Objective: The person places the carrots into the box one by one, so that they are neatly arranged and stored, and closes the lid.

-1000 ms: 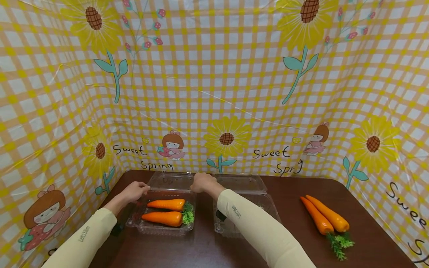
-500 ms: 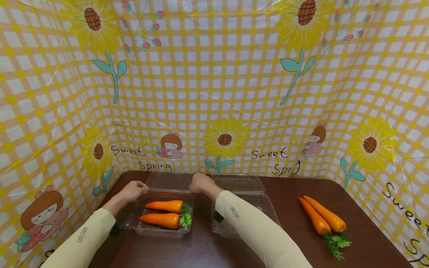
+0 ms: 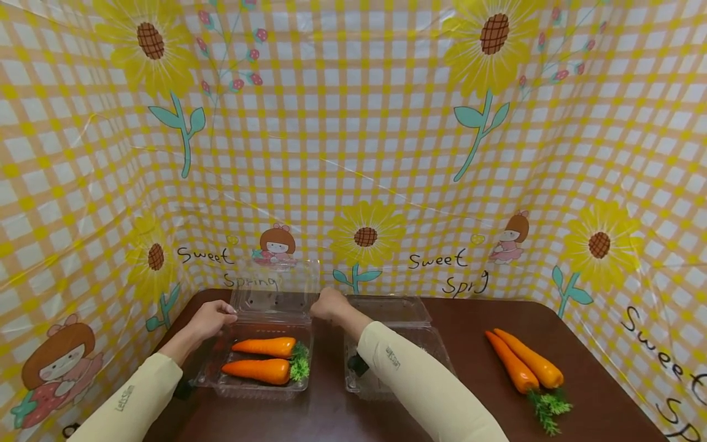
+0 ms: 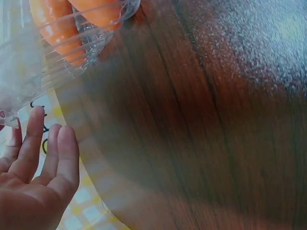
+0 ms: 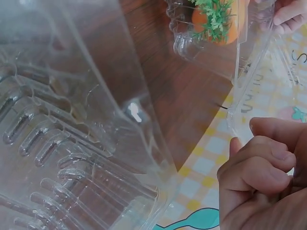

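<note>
Two orange carrots with green tops, an upper carrot (image 3: 264,347) and a lower carrot (image 3: 256,371), lie side by side in a clear plastic clamshell box (image 3: 262,393). Its hinged lid (image 3: 276,301) tilts up behind them. At the lid's left edge, my left hand (image 3: 211,319) pinches the plastic; in the left wrist view its other fingers (image 4: 67,153) are spread. My right hand (image 3: 331,305) pinches the lid's right edge, its remaining fingers (image 5: 261,167) curled in the right wrist view.
A second clear clamshell box (image 3: 349,383) stands to the right with its lid (image 3: 389,310) laid back, partly hidden by my right forearm. Two more carrots (image 3: 513,362) lie on the dark wooden table (image 3: 475,405) farther right. A checked cloth (image 3: 386,153) hangs behind and at both sides.
The left box's lid has swung up from lying back on the table, with both hands at its edges. The carrots keep their places in the box.
</note>
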Demonstrator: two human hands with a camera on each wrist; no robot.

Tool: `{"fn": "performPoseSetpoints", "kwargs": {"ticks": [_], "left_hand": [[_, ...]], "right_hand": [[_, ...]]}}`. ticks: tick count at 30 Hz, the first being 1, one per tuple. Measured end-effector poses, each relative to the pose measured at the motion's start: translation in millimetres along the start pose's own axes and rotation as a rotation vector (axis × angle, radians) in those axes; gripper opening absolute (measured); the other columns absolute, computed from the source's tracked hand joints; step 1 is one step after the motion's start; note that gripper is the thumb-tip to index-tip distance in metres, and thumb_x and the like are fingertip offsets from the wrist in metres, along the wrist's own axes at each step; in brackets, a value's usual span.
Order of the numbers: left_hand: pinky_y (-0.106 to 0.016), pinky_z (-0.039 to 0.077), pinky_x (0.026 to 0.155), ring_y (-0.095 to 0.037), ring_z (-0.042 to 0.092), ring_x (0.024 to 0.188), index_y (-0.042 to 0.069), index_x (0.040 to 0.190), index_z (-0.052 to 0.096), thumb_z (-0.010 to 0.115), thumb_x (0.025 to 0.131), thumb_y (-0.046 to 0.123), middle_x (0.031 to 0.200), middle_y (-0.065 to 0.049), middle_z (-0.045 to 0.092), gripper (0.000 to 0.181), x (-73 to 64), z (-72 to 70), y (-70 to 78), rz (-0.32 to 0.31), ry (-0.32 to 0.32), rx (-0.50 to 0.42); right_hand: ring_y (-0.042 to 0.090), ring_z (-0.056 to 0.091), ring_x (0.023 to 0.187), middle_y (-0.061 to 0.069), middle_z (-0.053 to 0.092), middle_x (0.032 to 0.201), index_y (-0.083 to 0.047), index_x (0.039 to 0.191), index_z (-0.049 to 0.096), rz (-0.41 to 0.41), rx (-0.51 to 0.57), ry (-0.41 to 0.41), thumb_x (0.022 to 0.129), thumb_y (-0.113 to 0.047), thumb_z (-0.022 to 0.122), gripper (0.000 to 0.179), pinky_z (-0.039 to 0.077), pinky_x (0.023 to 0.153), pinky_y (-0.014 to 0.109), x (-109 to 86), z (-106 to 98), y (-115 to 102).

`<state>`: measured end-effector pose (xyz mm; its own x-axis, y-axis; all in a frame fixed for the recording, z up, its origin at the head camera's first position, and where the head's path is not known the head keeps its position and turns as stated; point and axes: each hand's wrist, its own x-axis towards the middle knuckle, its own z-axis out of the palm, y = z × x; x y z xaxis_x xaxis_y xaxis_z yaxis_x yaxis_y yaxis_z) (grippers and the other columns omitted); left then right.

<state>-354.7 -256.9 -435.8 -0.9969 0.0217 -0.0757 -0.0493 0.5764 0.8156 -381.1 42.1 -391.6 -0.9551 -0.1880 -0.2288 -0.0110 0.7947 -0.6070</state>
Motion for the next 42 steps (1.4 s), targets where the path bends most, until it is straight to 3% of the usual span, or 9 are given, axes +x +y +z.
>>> {"fn": "performPoseSetpoints", "kwargs": {"ticks": [4, 8, 14, 22, 31, 34, 37, 40, 42], "left_hand": [[-0.038, 0.055, 0.073, -0.025, 0.063, 0.093, 0.000, 0.105, 0.061, 0.062, 0.100, 0.013, 0.108, -0.015, 0.065, 0.014, -1.0, -2.5, 0.7, 0.021, 0.039, 0.001], [-0.036, 0.053, 0.071, -0.024, 0.061, 0.088, 0.001, 0.102, 0.062, 0.064, 0.098, 0.012, 0.107, -0.015, 0.067, 0.012, -4.4, -5.5, -2.3, 0.028, 0.071, 0.016], [-0.033, 0.049, 0.067, -0.023, 0.059, 0.083, 0.001, 0.099, 0.063, 0.066, 0.096, 0.010, 0.104, -0.013, 0.068, 0.010, -6.7, -4.7, -4.9, 0.036, 0.112, 0.031], [-0.035, 0.046, 0.070, -0.029, 0.061, 0.092, 0.003, 0.102, 0.064, 0.064, 0.097, 0.011, 0.110, -0.017, 0.066, 0.010, -6.7, -9.1, 1.3, 0.038, 0.184, 0.067], [-0.043, 0.049, 0.084, -0.038, 0.059, 0.113, 0.002, 0.115, 0.062, 0.056, 0.104, 0.016, 0.125, -0.022, 0.062, 0.019, -9.2, -15.3, 14.3, 0.076, 0.225, -0.010], [-0.046, 0.049, 0.087, -0.037, 0.058, 0.114, 0.001, 0.118, 0.061, 0.055, 0.104, 0.019, 0.124, -0.021, 0.061, 0.023, -11.8, -17.4, 18.2, 0.107, 0.262, -0.025], [-0.044, 0.049, 0.089, -0.035, 0.058, 0.115, 0.001, 0.121, 0.061, 0.055, 0.105, 0.023, 0.126, -0.020, 0.061, 0.027, -15.4, -19.5, 21.9, 0.124, 0.279, -0.026], [-0.040, 0.051, 0.087, -0.033, 0.059, 0.113, 0.001, 0.124, 0.062, 0.054, 0.106, 0.024, 0.127, -0.020, 0.061, 0.031, -20.0, -21.8, 25.8, 0.138, 0.283, -0.032], [-0.037, 0.052, 0.084, -0.033, 0.060, 0.111, 0.002, 0.126, 0.062, 0.053, 0.106, 0.025, 0.127, -0.020, 0.061, 0.032, -24.1, -24.0, 29.0, 0.144, 0.282, -0.038]], "right_hand": [[0.017, 0.037, 0.046, 0.001, 0.038, 0.056, -0.009, 0.069, 0.051, -0.029, 0.032, 0.026, 0.093, -0.013, 0.067, 0.029, 0.035, 0.046, 0.033, -4.3, -2.7, -2.6], [0.014, 0.027, 0.043, -0.003, 0.026, 0.050, -0.016, 0.054, 0.037, -0.069, 0.023, 0.056, 0.092, -0.006, 0.060, 0.045, 0.029, 0.045, 0.031, -5.3, -0.6, -5.8], [0.012, 0.018, 0.044, -0.004, 0.022, 0.049, -0.017, 0.051, 0.032, -0.117, 0.029, 0.105, 0.091, -0.002, 0.055, 0.048, 0.022, 0.046, 0.030, -9.1, -0.9, -6.5], [0.012, 0.016, 0.045, -0.005, 0.021, 0.049, -0.018, 0.054, 0.033, -0.159, 0.043, 0.112, 0.094, -0.007, 0.060, 0.050, 0.021, 0.047, 0.030, -13.9, -4.0, -6.7], [0.013, 0.021, 0.042, -0.004, 0.024, 0.047, -0.017, 0.052, 0.036, -0.210, 0.062, 0.138, 0.097, -0.012, 0.063, 0.053, 0.024, 0.045, 0.029, -26.2, -10.0, -13.8], [0.012, 0.028, 0.043, -0.002, 0.038, 0.054, -0.013, 0.059, 0.048, -0.215, 0.075, 0.143, 0.098, -0.015, 0.064, 0.042, 0.028, 0.047, 0.029, -31.5, -12.8, -15.2], [0.012, 0.040, 0.047, 0.004, 0.063, 0.075, -0.006, 0.087, 0.070, -0.216, 0.087, 0.149, 0.099, -0.018, 0.064, 0.017, 0.035, 0.050, 0.028, -36.9, -15.4, -16.0], [0.014, 0.053, 0.055, 0.011, 0.072, 0.104, -0.005, 0.118, 0.072, -0.222, 0.090, 0.163, 0.098, -0.019, 0.066, 0.025, 0.042, 0.054, 0.029, -41.4, -17.3, -15.6], [0.015, 0.059, 0.062, 0.013, 0.073, 0.107, -0.005, 0.119, 0.072, -0.232, 0.076, 0.167, 0.098, -0.020, 0.066, 0.027, 0.046, 0.058, 0.031, -43.2, -18.2, -15.4]]}}
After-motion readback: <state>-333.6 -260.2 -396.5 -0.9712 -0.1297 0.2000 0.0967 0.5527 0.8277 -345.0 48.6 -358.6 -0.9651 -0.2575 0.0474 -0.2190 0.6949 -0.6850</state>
